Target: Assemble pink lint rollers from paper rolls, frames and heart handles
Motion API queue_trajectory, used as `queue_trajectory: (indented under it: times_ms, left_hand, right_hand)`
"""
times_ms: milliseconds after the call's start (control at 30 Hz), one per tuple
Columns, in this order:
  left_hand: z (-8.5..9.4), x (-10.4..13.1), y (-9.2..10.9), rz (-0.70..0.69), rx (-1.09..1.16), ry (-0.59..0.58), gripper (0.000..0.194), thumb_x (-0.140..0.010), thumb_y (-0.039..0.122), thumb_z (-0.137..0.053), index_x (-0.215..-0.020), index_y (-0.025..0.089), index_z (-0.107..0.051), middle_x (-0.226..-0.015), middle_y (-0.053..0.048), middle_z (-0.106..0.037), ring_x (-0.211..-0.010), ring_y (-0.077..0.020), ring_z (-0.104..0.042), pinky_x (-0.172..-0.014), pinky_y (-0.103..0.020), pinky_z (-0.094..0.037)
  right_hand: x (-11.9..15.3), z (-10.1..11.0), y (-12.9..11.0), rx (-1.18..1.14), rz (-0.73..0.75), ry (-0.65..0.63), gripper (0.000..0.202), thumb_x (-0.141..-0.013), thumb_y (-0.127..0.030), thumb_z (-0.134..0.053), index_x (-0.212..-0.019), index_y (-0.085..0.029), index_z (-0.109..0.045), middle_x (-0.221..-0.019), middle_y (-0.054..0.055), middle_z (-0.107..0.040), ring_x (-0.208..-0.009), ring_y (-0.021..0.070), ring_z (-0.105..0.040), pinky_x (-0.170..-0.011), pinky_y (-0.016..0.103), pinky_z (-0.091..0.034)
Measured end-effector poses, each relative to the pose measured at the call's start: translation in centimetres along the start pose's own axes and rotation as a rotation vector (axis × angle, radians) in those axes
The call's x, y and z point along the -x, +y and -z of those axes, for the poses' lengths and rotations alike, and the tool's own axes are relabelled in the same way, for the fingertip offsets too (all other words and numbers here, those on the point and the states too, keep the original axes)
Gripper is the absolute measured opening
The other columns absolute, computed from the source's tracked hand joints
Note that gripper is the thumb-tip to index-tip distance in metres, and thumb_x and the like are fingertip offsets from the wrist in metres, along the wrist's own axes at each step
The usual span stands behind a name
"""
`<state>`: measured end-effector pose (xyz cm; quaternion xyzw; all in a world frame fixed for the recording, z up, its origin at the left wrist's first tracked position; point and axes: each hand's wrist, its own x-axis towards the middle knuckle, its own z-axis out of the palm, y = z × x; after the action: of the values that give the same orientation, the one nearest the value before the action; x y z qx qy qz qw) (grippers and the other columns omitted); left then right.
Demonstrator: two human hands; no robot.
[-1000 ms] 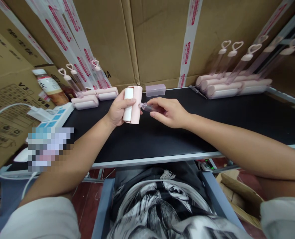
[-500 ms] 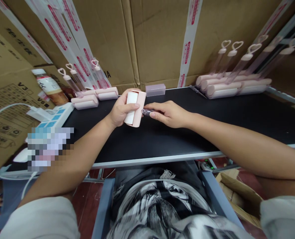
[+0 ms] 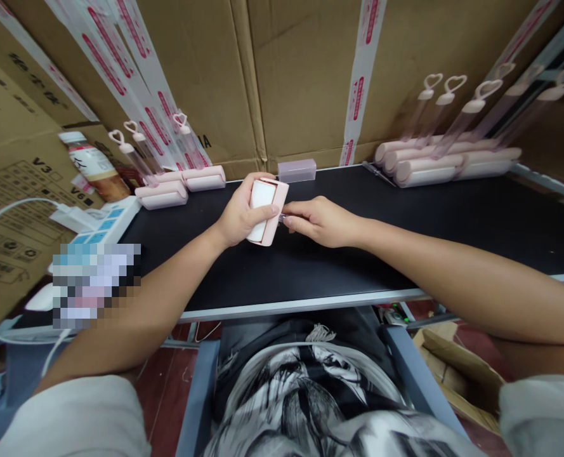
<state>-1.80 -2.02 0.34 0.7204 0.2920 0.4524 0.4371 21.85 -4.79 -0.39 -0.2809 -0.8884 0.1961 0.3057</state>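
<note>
My left hand [image 3: 240, 212] is wrapped around a pink lint roller [image 3: 280, 212], its white paper roll [image 3: 263, 209] facing up and its body tilted over the table. The thumb presses on the pink casing edge. At the casing's right side, my right hand [image 3: 327, 221] pinches a small clear part [image 3: 282, 218] between thumb and fingers. That part touches or nearly touches the casing; most of it is hidden by the fingers. Behind the hands lies a translucent purple cover [image 3: 297, 170].
Several lint rollers with heart-topped handles stand at the back right [image 3: 429, 170] and back left [image 3: 162, 197]. To the left are a drink bottle [image 3: 94, 168], a power strip [image 3: 113, 219] with a white cable, and a blurred-out item [image 3: 96, 282]. Cardboard boxes [image 3: 305, 76] wall the back.
Both hands have shifted slightly, the left one rightward with the lint roller. Less of the clear part shows between my right fingers and the casing.
</note>
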Motion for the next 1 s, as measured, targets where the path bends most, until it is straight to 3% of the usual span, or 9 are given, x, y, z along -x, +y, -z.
queue_trajectory:
  times_ms: [267, 400, 533, 800, 1000]
  left_hand:
    - [-0.1, -0.4, -0.8, -0.02, -0.13, -0.036, 0.076, -0.066, 0.046, -0.096, -0.125, 0.021, -0.055, -0.107, -0.003, -0.066, -0.092, -0.0187, -0.063, -0.085, -0.032, -0.056]
    - [0.0, -0.3, 0.0, 0.064, 0.057, 0.036, 0.072, -0.067, 0.044, -0.094, -0.124, 0.024, -0.055, -0.107, -0.002, -0.065, -0.086, -0.019, -0.067, -0.078, -0.035, -0.062]
    - [0.1, -0.1, 0.8, 0.182, 0.202, 0.009, 0.072, -0.067, 0.038, -0.092, -0.126, 0.026, -0.053, -0.104, 0.0, -0.063, -0.075, -0.0177, -0.068, -0.067, -0.037, -0.065]
    - [-0.3, 0.3, 1.0, 0.125, 0.168, -0.019, 0.066, -0.069, 0.036, -0.093, -0.124, 0.024, -0.058, -0.099, -0.001, -0.066, -0.083, -0.0188, -0.068, -0.075, -0.033, -0.061]
    - [-0.5, 0.4, 1.0, 0.107, 0.144, 0.0, 0.069, -0.07, 0.041, -0.094, -0.124, 0.026, -0.055, -0.1, 0.0, -0.063, -0.084, -0.0189, -0.065, -0.075, -0.033, -0.06]
  right_hand:
    - [0.0, -0.5, 0.3, 0.031, -0.105, -0.044, 0.028, -0.107, -0.031, -0.053, -0.107, -0.016, -0.077, -0.085, 0.005, -0.078, -0.07, 0.0169, -0.067, -0.073, 0.028, -0.045]
    - [-0.1, -0.3, -0.2, -0.06, -0.083, 0.027, 0.034, -0.109, -0.036, -0.05, -0.118, -0.016, -0.076, -0.084, 0.003, -0.077, -0.07, 0.0159, -0.067, -0.074, 0.028, -0.046]
    - [-0.1, -0.1, -0.6, -0.147, -0.062, 0.037, 0.038, -0.11, -0.043, -0.051, -0.12, -0.015, -0.074, -0.082, 0.002, -0.075, -0.068, 0.0147, -0.066, -0.072, 0.027, -0.045]
    - [0.0, -0.2, -0.6, -0.182, -0.047, 0.005, 0.033, -0.108, -0.046, -0.056, -0.103, -0.016, -0.069, -0.081, 0.003, -0.075, -0.068, 0.0137, -0.063, -0.068, 0.026, -0.043]
    - [-0.1, 0.0, -0.9, -0.15, -0.035, 0.003, 0.031, -0.107, -0.042, -0.054, -0.103, -0.016, -0.072, -0.082, 0.003, -0.075, -0.069, 0.0144, -0.063, -0.071, 0.027, -0.044]
